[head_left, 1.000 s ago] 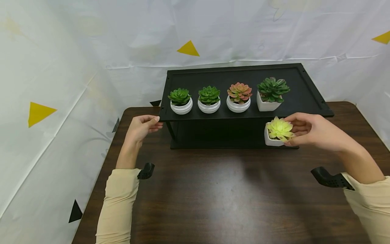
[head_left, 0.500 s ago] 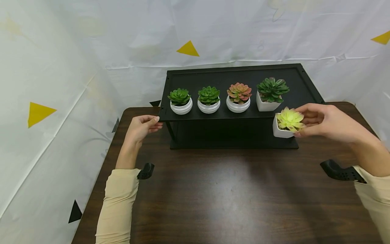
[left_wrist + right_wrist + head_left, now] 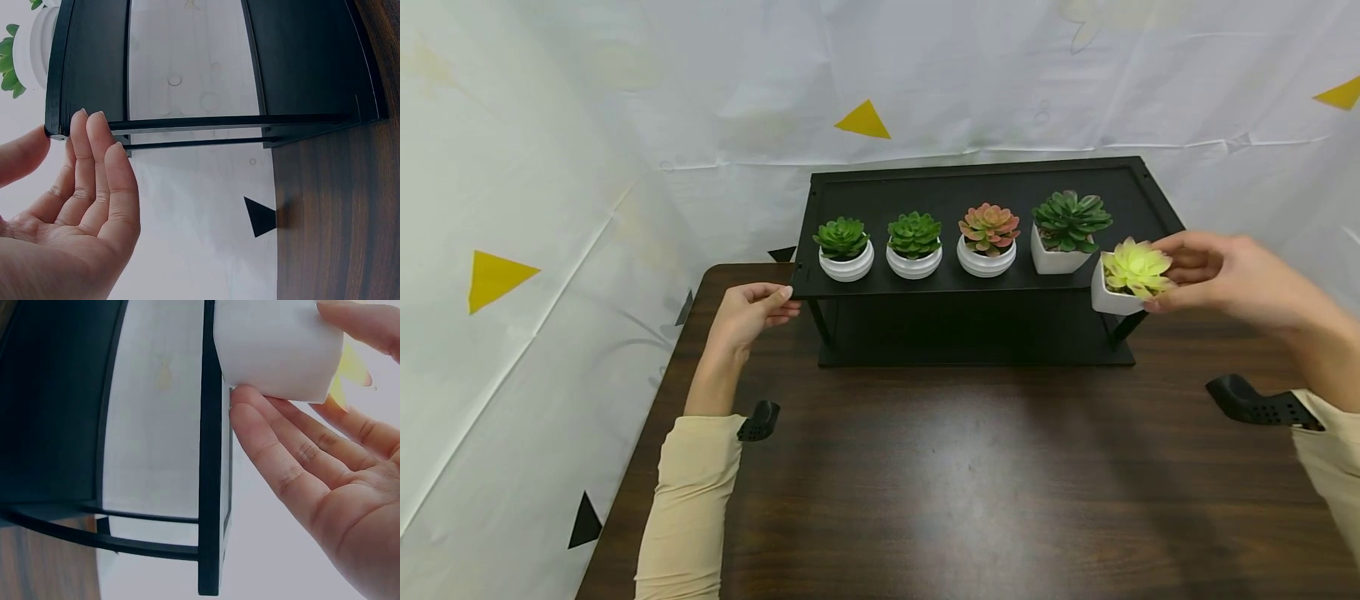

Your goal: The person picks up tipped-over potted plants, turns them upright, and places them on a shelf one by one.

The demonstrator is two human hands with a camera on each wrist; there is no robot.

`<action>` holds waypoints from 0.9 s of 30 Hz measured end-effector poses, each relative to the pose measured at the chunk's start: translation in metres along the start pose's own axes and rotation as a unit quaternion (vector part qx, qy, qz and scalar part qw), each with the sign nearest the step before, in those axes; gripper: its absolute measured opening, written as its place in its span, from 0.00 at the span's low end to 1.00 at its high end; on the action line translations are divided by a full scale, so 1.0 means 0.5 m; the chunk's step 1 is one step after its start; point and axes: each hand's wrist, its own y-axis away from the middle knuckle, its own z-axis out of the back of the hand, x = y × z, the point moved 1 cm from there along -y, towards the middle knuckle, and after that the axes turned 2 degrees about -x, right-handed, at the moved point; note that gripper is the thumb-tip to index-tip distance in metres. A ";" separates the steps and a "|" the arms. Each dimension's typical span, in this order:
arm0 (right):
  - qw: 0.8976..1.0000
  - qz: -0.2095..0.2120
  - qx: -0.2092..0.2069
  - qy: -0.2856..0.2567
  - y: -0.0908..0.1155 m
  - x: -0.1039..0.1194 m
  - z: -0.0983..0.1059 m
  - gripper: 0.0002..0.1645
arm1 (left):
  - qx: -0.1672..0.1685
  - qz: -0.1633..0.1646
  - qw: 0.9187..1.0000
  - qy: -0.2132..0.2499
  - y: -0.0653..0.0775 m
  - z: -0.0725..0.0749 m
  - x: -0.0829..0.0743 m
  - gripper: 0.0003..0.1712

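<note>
A black two-tier shelf [image 3: 970,187] stands on the table. My left hand [image 3: 747,312] pinches its front left corner, thumb on top and fingers beneath, as the left wrist view shows. In my right hand [image 3: 1232,275] is a yellow-green succulent [image 3: 1137,265] in a white square pot [image 3: 278,350], held at the front right edge of the top tier. Whether the pot rests on the tier, I cannot tell. Along that tier stand a dark green succulent [image 3: 1070,225] in a square pot, a reddish one [image 3: 989,229] and two green ones [image 3: 914,235] in round white pots.
The lower tier [image 3: 955,337] lies under the top one, close to the dark wooden table [image 3: 955,475]. White sheeting [image 3: 737,100] with yellow and black triangles hangs behind and to the sides. Each wrist carries a black camera mount [image 3: 1262,407].
My right hand has moved up, right and away from me with the yellow-green succulent, from before the shelf to its front right edge. My left hand and the other plants have stayed put.
</note>
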 end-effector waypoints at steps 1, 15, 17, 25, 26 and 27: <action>1.000 -0.001 -0.002 -0.001 -0.001 -0.001 0.001 0.34 | 0.000 0.000 1.000 -0.001 0.000 0.000 0.000 0.19; 1.000 -0.016 0.001 0.022 -0.027 -0.012 0.018 0.35 | -0.001 0.000 1.000 -0.004 0.000 0.001 0.000 0.19; 0.999 -0.018 0.004 0.030 -0.034 -0.012 0.020 0.36 | -0.001 0.000 1.000 -0.005 0.000 0.001 0.000 0.19; 0.999 -0.029 0.011 0.034 -0.053 -0.020 0.031 0.39 | 0.000 0.000 1.000 0.000 -0.001 0.001 0.002 0.19; 0.999 -0.031 0.011 0.033 -0.055 -0.021 0.032 0.40 | -0.001 0.000 1.000 -0.001 -0.001 0.001 0.002 0.19; 0.999 -0.033 0.012 0.033 -0.058 -0.022 0.033 0.41 | -0.001 0.000 1.000 -0.001 -0.001 0.001 0.002 0.19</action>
